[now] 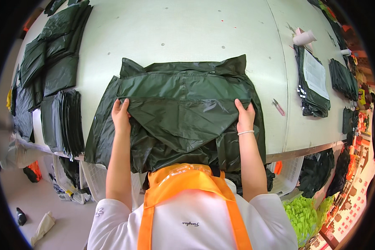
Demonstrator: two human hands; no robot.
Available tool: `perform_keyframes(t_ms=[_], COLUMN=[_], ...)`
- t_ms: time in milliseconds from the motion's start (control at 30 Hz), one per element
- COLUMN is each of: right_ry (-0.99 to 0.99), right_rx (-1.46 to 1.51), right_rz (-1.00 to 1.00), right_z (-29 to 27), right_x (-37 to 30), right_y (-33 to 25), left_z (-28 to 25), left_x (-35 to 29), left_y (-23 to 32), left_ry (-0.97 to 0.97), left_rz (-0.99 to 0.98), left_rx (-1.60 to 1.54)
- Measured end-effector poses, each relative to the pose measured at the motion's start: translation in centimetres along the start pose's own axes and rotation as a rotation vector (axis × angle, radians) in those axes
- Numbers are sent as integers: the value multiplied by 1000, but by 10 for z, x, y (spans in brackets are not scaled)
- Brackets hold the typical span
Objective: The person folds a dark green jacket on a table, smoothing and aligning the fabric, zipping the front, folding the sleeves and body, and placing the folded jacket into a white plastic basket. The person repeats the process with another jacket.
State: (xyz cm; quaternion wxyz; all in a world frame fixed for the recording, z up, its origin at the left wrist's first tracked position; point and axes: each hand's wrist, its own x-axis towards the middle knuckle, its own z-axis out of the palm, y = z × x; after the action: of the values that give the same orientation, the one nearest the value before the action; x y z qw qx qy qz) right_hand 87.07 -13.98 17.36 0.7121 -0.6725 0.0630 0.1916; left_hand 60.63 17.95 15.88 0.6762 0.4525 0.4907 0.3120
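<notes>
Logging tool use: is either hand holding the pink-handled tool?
No, the pink-handled tool lies on the table; the left hand and right hand hold the dark green garment.

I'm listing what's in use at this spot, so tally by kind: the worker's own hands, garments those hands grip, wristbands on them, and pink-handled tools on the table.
Left hand and right hand: 2
Dark green garment: 1
White wristband: 1
Pink-handled tool: 1
Total: 5
</notes>
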Motion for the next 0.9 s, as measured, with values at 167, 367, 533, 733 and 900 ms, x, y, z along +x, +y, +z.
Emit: perform_keyframes(t_ms=[167,367,533,733,900], right_ry=[-282,-691,-977,-1036,-638], right_rx=[-733,-1232,-1071,-1240,-1208], right_rz=[-764,-580,-510,-868,-319], right_z=[87,114,88,45,96], right_x=[-50,-67,-83,-101,-58], right_y=[-22,43,5,12,36], left_z=[88,110,94,93,98], left_x=[-58,-63,-45,-39,-13], left_y=[27,-21,-42,-36,-23], left_ry=[-105,-640,-752,-852,-1009], left_rz=[759,1014,965,894,23], left_rx=[493,1085,1209,1196,901])
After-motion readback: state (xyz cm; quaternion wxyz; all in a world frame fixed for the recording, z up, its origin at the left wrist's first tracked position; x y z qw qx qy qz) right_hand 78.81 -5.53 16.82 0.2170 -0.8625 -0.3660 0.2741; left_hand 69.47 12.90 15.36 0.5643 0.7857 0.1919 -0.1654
